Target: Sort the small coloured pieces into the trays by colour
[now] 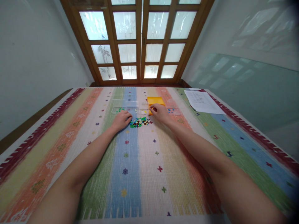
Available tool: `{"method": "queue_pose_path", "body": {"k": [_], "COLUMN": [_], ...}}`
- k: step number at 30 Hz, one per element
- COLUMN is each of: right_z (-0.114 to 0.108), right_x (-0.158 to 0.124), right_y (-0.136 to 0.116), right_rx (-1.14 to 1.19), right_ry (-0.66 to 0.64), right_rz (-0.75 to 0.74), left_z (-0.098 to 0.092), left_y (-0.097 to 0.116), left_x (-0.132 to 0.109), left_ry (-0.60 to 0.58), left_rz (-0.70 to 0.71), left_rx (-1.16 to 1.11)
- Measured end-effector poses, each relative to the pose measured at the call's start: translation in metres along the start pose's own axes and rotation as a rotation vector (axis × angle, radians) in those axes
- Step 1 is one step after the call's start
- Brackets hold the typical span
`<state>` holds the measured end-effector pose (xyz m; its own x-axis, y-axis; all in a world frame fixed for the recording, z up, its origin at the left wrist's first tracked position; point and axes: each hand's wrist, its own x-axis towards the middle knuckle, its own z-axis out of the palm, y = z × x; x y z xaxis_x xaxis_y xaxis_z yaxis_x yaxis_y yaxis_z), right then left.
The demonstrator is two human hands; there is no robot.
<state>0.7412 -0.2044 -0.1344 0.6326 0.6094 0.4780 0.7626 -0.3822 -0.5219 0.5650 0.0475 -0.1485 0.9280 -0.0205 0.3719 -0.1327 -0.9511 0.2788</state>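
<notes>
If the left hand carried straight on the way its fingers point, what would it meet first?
Most likely the heap of small coloured pieces, right at the left hand's fingertips; depth is hard to judge.

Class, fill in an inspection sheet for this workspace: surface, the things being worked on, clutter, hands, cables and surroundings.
Surface: striped woven cloth, lying flat.
Job's things: pile of small coloured pieces; clear trays behind it, holding a few pieces; yellow tray.
Clutter: printed sheet of paper, far right.
Hands: left hand at the pile's left edge; right hand at the yellow tray's front edge; grip too small to tell.
Cables: nothing seen.
Surroundings: wooden doors with frosted panes, pale walls.
</notes>
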Motion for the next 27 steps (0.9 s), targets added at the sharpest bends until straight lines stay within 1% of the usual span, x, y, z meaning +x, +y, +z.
{"method": "queue_pose_path", "body": {"k": [4, 8, 13, 17, 21, 24, 27], "right_z": [0.013, 0.028, 0.036, 0.034, 0.024, 0.015, 0.010], "right_x": [0.011, 0.014, 0.013, 0.013, 0.008, -0.004, -0.020], "right_y": [0.003, 0.011, 0.012, 0.007, 0.002, -0.001, -0.002], "right_rx": [0.062, 0.125, 0.082, 0.052, 0.080, 0.098, 0.121], "right_ry": [-0.015, 0.001, 0.037, 0.072, 0.072, 0.019, -0.069], "right_rz": [0.077, 0.153, 0.144, 0.119, 0.098, 0.058, -0.028], "left_z": [-0.001, -0.001, -0.001, -0.001, 0.000, 0.002, 0.003], "left_y": [-0.002, -0.003, -0.004, -0.004, 0.001, 0.004, 0.005], "left_x": [-0.001, -0.001, -0.002, -0.001, 0.000, 0.001, 0.005], "left_ry": [0.002, 0.003, 0.005, -0.004, -0.012, -0.021, -0.030], "left_rz": [-0.010, -0.021, -0.016, -0.007, 0.009, 0.027, 0.035], "left_rx": [-0.006, -0.034, -0.034, -0.006, -0.008, -0.019, -0.025]}}
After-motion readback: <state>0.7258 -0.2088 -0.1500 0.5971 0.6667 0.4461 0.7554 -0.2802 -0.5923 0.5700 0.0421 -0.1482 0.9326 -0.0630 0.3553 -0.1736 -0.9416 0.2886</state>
